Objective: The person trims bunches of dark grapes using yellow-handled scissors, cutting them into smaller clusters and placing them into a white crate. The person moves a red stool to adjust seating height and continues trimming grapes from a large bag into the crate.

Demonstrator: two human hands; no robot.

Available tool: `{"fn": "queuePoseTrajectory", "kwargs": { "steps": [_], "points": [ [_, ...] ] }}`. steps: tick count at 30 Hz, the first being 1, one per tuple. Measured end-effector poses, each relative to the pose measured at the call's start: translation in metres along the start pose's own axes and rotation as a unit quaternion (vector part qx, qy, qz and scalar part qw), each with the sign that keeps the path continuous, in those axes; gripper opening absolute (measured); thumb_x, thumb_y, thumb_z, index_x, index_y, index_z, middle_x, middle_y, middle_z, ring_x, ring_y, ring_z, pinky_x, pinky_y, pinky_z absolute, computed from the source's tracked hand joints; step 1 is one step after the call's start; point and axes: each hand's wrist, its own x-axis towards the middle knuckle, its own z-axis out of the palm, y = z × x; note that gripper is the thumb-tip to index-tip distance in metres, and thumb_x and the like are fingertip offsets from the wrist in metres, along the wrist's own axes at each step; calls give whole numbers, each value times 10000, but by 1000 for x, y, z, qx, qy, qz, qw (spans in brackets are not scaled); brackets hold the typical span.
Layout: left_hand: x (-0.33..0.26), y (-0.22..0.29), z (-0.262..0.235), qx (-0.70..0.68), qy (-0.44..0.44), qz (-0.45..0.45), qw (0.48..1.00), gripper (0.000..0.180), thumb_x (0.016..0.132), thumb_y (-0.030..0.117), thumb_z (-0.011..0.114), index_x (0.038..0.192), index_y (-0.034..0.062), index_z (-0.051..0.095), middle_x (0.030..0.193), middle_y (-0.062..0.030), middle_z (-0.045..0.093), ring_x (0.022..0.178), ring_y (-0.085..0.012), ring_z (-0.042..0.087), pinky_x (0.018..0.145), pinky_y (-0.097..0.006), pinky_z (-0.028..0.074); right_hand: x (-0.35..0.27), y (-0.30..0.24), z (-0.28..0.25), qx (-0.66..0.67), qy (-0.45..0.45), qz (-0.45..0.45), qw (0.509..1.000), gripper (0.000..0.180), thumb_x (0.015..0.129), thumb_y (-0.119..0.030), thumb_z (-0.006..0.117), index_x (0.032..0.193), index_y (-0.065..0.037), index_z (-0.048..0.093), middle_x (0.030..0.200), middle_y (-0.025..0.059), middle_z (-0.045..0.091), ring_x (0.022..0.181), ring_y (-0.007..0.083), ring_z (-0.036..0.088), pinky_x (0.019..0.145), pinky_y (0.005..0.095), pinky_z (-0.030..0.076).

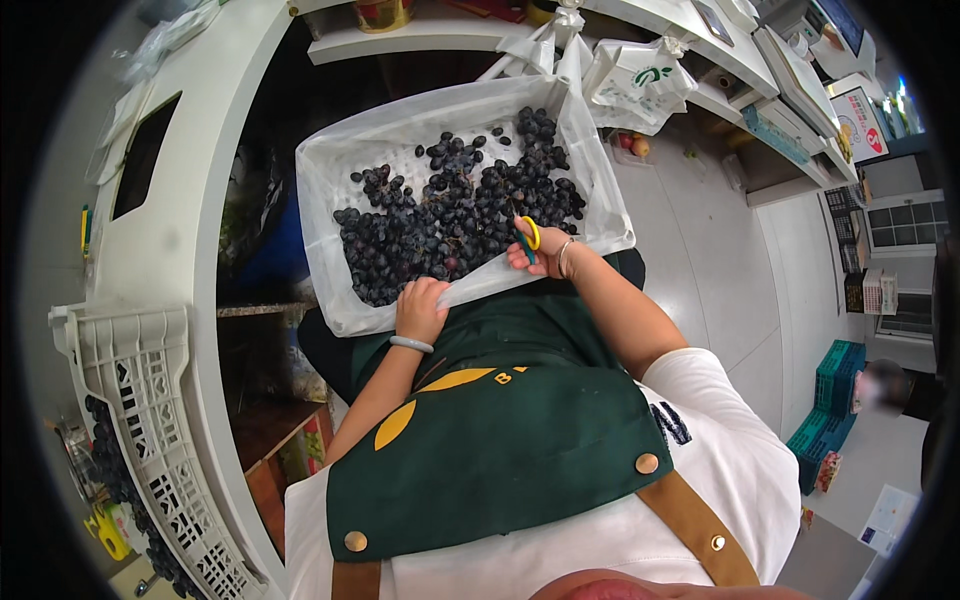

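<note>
A shallow box lined with white sheeting [322,215] rests across my lap, tilted a little. Bunches of dark purple-black grapes [410,240] cover most of its bottom, with a few loose ones toward the far side. At the near right edge, my right hand [545,255] grips a pair of scissors [534,238] with yellow and teal handles; their blades point at the grapes and are mostly hidden. My left hand [421,308] curls its fingers over the near rim of the box, close to the nearest grapes.
To the left runs a white counter [195,215], with a white perforated plastic crate [140,385] and more dark grapes [112,455] beside it. White plastic bags [640,85] hang beyond the box's far right corner. Some fruit [636,145] lies below them. Teal crates [835,385] stand far right.
</note>
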Motion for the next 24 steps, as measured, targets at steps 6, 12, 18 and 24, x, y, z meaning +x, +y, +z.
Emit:
{"fn": "queuePoseTrajectory", "kwargs": {
  "steps": [6,12,18,24],
  "points": [
    [1,3,-1,2,5,0,1000,288,621,54,629,906,84,601,896,-79,538,850,-291,505,756,-376,420,2,10,1,4,-8,-31,999,616,773,-654,486,898,-58,572,783,64,650,589,130,623,541,263,431],
    [4,5,0,-11,-9,-10,1000,324,612,82,669,930,88,605,915,-77,548,864,-291,507,768,-368,421,10,7,2,23,22,-37,999,539,792,-598,520,857,-67,578,724,27,622,557,106,585,482,241,404],
    [15,6,-17,-175,-32,-128,976,344,685,178,711,994,76,599,939,-46,577,862,-187,555,738,-307,447,-20,15,22,-67,23,-110,991,475,832,-534,513,792,-62,549,637,34,581,485,103,536,410,230,380],
    [59,-3,-26,-560,-50,-412,717,590,851,459,517,1232,17,430,1162,-126,526,1003,-210,550,810,-342,453,-66,20,59,-205,3,-162,965,459,848,-484,518,770,-32,522,621,52,582,465,123,572,363,215,394]
  ]
}}
